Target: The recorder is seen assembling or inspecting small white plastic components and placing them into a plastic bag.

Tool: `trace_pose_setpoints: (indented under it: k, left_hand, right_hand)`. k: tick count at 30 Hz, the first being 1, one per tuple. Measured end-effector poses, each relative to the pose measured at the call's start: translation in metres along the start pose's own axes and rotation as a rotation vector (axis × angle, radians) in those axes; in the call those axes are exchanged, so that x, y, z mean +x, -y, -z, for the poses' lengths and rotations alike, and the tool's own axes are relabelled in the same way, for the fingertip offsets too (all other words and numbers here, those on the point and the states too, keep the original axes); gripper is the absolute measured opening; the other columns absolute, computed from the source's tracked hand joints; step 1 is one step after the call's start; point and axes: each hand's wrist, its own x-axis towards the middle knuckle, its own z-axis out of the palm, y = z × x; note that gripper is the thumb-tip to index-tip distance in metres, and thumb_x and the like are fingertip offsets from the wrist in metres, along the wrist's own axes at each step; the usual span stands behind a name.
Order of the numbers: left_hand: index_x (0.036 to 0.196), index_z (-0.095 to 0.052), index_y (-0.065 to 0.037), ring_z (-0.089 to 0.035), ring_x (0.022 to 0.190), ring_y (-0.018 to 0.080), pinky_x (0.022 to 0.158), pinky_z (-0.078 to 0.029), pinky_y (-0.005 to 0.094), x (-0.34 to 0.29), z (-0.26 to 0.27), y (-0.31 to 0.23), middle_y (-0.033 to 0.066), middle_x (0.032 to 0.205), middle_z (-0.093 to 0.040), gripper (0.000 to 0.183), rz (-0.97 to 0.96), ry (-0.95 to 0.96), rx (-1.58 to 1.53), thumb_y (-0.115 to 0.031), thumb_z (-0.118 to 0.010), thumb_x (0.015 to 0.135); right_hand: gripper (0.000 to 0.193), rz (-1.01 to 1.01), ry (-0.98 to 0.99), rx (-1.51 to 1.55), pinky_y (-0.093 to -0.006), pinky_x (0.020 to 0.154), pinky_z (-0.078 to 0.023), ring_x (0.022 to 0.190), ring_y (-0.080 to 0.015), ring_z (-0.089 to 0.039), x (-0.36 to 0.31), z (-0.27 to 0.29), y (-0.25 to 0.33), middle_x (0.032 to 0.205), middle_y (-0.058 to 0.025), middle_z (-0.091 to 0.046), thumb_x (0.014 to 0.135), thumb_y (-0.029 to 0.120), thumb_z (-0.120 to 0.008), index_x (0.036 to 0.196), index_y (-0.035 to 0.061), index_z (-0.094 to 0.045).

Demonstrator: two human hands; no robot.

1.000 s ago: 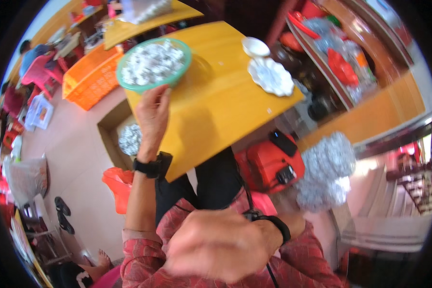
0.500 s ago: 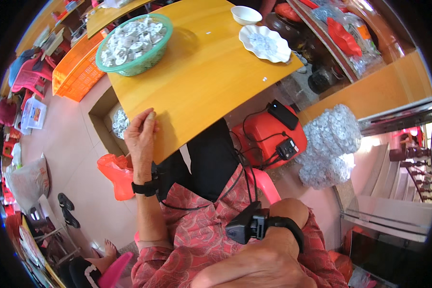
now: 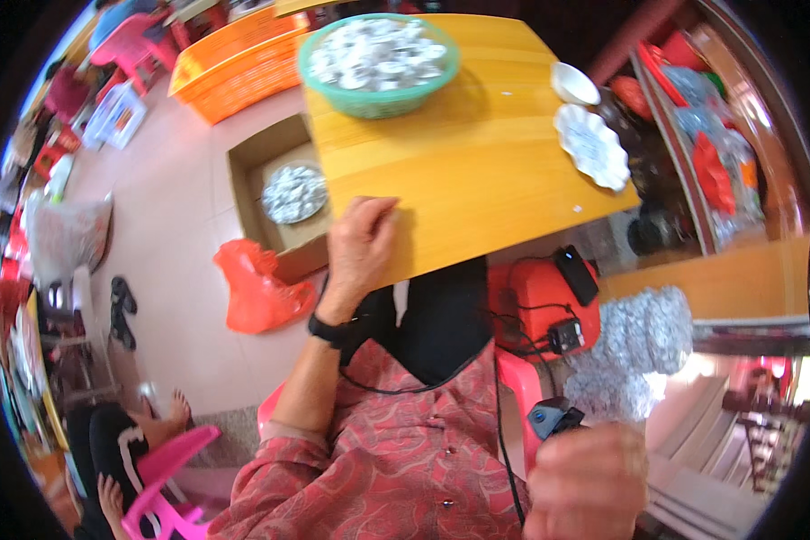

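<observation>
While my left hand [image 3: 362, 247] sits over the near left edge of the yellow wood-grain table [image 3: 459, 162], its fingers are curled in and bunched together; can't tell if anything thin is pinched in there, or if the skin actually touches the wood. Right hand [image 3: 589, 481] is low at my right, off the table, blurred into a rounded, bent-fingered shape; can't tell its grip. Table is straight ahead of me, smooth, flat, straight-edged. On its far left corner: round green basin [image 3: 378, 106], heaped with small whitish pieces [image 3: 378, 54]. Right side: smooth white bowl [image 3: 574, 84], and just nearer me a white dish [image 3: 616, 176] with a wavy, scalloped rim. Left of the table, on the floor, an open brown cardboard box [image 3: 243, 184] holds a rounded pile of similar pieces [image 3: 295, 193]; beside it, a crumpled, shiny red plastic bag [image 3: 256, 292]. At my right, lumpy clear bags [image 3: 648, 328] bulge next to a red seat-like block [image 3: 535, 297] carrying a flat black device [image 3: 577, 274].
</observation>
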Motion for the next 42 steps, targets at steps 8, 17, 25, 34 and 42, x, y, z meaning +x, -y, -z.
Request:
trace_pose_setpoints:
  k: [8,17,25,34,42]
  left_hand:
    - [0.102,-0.069,-0.001,-0.062,0.070,0.0156,0.063,-0.050,0.0276,-0.005,0.004,0.009,0.0089,0.086,-0.066,0.016,0.036,-0.054,-0.143,-0.007,-0.065,0.088]
    - [0.107,-0.066,-0.001,-0.059,0.071,0.0093,0.060,-0.051,0.0239,-0.020,0.053,0.107,0.0042,0.087,-0.065,0.019,0.745,-0.781,-0.752,-0.007,-0.063,0.089]
    - [0.137,-0.041,-0.001,-0.048,0.112,0.0372,0.094,-0.038,0.0518,-0.128,0.055,0.322,0.0238,0.132,-0.043,0.064,1.562,-0.606,-0.561,-0.028,-0.066,0.085]
    - [0.146,-0.033,-0.004,-0.044,0.127,0.0349,0.102,-0.035,0.0526,-0.104,0.061,0.286,0.0209,0.153,-0.029,0.084,1.552,-0.496,-0.726,-0.037,-0.073,0.079]
    - [0.146,-0.032,-0.007,-0.040,0.130,0.0428,0.102,-0.037,0.0518,-0.140,0.049,0.310,0.0226,0.153,-0.028,0.091,1.590,-0.349,-0.649,-0.042,-0.076,0.075]
  right_hand:
    - [0.034,-0.451,0.436,-0.272,-0.0404,0.057,-0.046,0.063,-0.0326,-0.055,-0.056,-0.056,-0.097,0.073,-0.0138,-0.051,0.091,0.027,-0.064,0.073,0.0000,-0.051]
    - [0.031,-0.705,0.779,-0.415,-0.0470,0.069,-0.050,0.077,-0.0407,-0.060,-0.118,-0.074,-0.148,0.082,-0.0233,-0.055,0.093,0.023,-0.060,0.079,-0.0048,-0.059]
    - [0.056,-0.821,1.143,-0.537,-0.0515,0.066,-0.052,0.079,-0.0453,-0.064,-0.115,-0.097,-0.175,0.081,-0.0323,-0.062,0.094,0.044,-0.055,0.078,-0.0088,-0.066]
    - [0.084,-1.082,1.228,-0.622,-0.0521,0.079,-0.051,0.092,-0.0458,-0.064,-0.120,-0.085,-0.176,0.093,-0.0319,-0.065,0.089,0.069,-0.043,0.091,-0.0122,-0.067]
    - [0.029,-0.618,1.180,-0.341,-0.0462,0.070,-0.052,0.083,-0.0373,-0.061,-0.103,-0.106,-0.130,0.092,-0.0175,-0.056,0.084,0.029,-0.069,0.090,0.0013,-0.063]
